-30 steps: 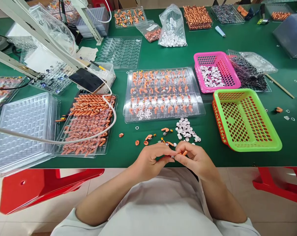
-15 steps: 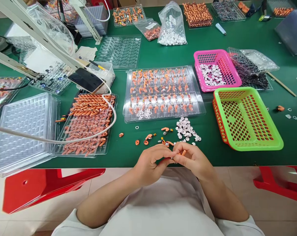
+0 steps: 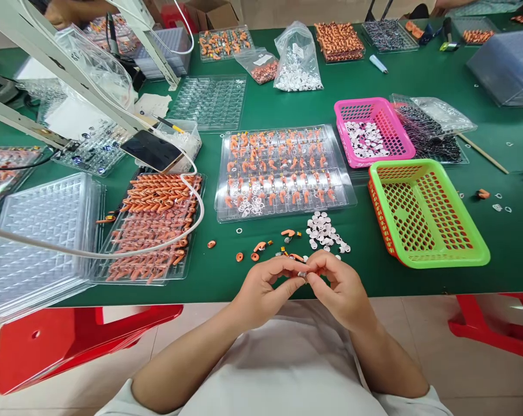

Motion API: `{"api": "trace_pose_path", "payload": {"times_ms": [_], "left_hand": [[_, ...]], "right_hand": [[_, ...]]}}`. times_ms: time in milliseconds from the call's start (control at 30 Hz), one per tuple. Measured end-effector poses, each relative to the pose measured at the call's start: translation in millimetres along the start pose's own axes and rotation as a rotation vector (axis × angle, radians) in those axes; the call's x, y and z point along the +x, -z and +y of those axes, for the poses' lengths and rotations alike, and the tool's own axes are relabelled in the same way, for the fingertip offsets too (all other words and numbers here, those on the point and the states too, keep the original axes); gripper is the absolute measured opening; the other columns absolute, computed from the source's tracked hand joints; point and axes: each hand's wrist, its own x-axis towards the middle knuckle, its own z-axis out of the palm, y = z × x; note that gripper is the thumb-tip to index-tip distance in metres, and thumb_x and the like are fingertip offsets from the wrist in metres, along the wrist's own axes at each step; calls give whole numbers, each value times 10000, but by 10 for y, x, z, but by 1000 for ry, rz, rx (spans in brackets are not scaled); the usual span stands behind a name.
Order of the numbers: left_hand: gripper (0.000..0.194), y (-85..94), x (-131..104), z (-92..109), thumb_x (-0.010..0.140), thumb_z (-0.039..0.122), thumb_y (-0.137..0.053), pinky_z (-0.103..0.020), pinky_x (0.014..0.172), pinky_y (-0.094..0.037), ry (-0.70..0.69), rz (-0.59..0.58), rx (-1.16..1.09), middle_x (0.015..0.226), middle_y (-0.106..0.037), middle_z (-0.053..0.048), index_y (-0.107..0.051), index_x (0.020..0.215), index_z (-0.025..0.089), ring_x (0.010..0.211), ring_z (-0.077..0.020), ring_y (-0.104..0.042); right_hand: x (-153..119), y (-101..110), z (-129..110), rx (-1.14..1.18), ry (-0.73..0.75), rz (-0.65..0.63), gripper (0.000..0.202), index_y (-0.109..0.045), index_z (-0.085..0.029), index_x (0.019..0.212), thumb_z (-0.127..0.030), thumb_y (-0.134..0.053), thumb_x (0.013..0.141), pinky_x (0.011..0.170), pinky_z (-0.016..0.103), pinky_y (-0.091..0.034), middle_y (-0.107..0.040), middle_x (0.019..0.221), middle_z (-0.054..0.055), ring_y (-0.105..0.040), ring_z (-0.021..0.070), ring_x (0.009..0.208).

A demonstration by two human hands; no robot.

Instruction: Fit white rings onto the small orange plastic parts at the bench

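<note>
Just over the table's front edge, my left hand [image 3: 265, 292] and my right hand [image 3: 342, 292] meet at the fingertips. Pinched between them is a small earbud part [image 3: 303, 275], with a silvery bit showing; the fingers cover most of it. Beyond the hands lie loose orange earbud pieces [image 3: 288, 233] with yellow ends and several round orange caps [image 3: 239, 256]. Close to my right hand spreads a pile of white round discs [image 3: 324, 231]. A clear tray [image 3: 348, 193] farther back holds rows of orange earbud pieces and a heap of white rings [image 3: 250, 206].
To the right stand a green basket [image 3: 482, 254] and a pink basket [image 3: 411, 149] with white pieces. Left are a tray of orange parts [image 3: 157, 231], stacked clear trays [image 3: 45, 225], a phone [image 3: 152, 151] and a white cable [image 3: 92, 253]. Red stools [image 3: 49, 346] stand below.
The view has shifted slightly, so the table items sit lower. Between my fingertips, the orange stem that stuck up is no longer visible; the silvery bit shows instead.
</note>
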Motion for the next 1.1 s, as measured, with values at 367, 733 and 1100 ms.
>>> {"api": "trace_pose_path", "payload": {"times_ms": [367, 733, 1100], "left_hand": [[85, -51, 7, -26, 855, 204, -671, -278, 810, -558, 82, 143, 34, 938, -745, -63, -721, 918, 178, 877, -179, -694], [120, -75, -22, -5, 842, 132, -645, -271, 748, -560, -84, 163, 232, 878, -758, -58, -733, 914, 172, 808, -175, -702], [134, -126, -45, -15, 844, 109, -638, -283, 725, -547, -132, 169, 210, 852, -750, -65, -734, 916, 168, 782, -179, -694]], "right_hand": [[-5, -55, -29, -216, 167, 125, 144, -579, -217, 817, -79, -551, 844, 657, 257, -454, -591, 807, -8, -563, 132, 730], [16, -69, 1, -200, 155, 132, 154, -560, -221, 775, -78, -552, 830, 631, 267, -445, -583, 772, -5, -557, 142, 712], [-21, -117, 43, -147, 155, 158, 170, -522, -228, 765, -60, -534, 786, 602, 272, -442, -554, 750, -7, -545, 153, 716]]}}
